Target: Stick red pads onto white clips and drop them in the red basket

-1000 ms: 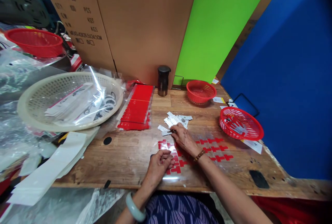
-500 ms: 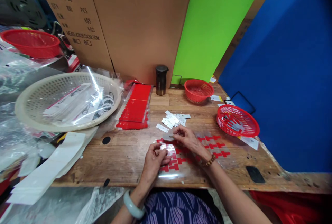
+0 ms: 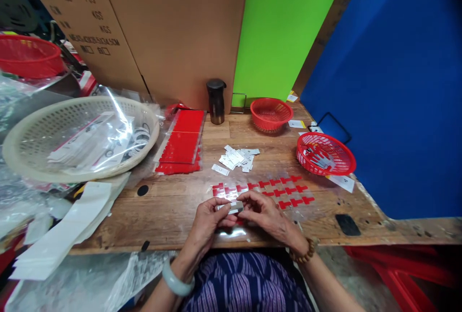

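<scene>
A small grey-white piece (image 3: 236, 207) is pinched between my two hands, low over the table's front part. My left hand (image 3: 209, 218) grips its left end between thumb and fingers. The fingers of my right hand (image 3: 265, 213) close on its right end. Beneath and beyond the hands lies a clear sheet with rows of red T-shaped stickers (image 3: 279, 192); my hands hide part of it. Behind the sheet, a loose pile of small white labels (image 3: 236, 157) rests on the wood, with one label (image 3: 220, 170) apart at its left.
Red sheets (image 3: 182, 138) and a large pale basket (image 3: 25, 167) stand left. A dark bottle (image 3: 216, 102) is at the back. One red basket (image 3: 270, 113) sits back right; another (image 3: 342, 155) holds small pieces. A blue panel (image 3: 397, 110) rises at right.
My hands have come together, lower over the sheet. The grey piece, earlier at my right hand's fingertips, is now held between both hands. The view has shifted slightly.
</scene>
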The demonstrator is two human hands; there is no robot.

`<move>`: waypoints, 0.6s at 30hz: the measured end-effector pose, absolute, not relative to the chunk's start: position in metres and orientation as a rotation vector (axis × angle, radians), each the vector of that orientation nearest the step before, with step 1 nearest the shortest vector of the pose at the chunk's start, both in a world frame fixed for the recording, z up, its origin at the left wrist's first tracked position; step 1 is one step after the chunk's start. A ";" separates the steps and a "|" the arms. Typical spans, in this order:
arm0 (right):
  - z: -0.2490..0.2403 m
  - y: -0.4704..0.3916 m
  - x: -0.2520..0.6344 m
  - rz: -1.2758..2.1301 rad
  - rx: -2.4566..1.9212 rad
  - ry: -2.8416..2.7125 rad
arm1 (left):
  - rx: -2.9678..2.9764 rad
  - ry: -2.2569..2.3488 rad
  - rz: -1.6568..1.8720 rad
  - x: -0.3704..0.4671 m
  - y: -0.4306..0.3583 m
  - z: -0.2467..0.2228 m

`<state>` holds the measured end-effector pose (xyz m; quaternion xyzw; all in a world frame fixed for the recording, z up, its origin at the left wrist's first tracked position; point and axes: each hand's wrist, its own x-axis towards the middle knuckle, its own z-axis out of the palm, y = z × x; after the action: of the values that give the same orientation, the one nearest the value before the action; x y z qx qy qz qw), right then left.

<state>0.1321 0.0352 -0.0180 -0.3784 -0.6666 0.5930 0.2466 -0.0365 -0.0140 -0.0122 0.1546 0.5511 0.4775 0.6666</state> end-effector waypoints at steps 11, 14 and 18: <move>-0.016 0.023 0.137 1.377 -1.004 -1.947 | 0.311 1.198 1.003 -0.037 -0.018 -0.006; -0.023 0.023 0.137 1.430 -1.029 -1.882 | 0.296 1.209 1.007 -0.039 -0.016 -0.007; -0.034 0.030 0.145 1.371 -1.203 -1.699 | 0.259 1.279 1.124 -0.049 -0.011 -0.010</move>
<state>0.1446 0.0296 -0.0341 -0.4574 -0.6460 0.5214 0.3188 -0.0486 -0.0112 -0.0104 0.1143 0.5634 0.4952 0.6514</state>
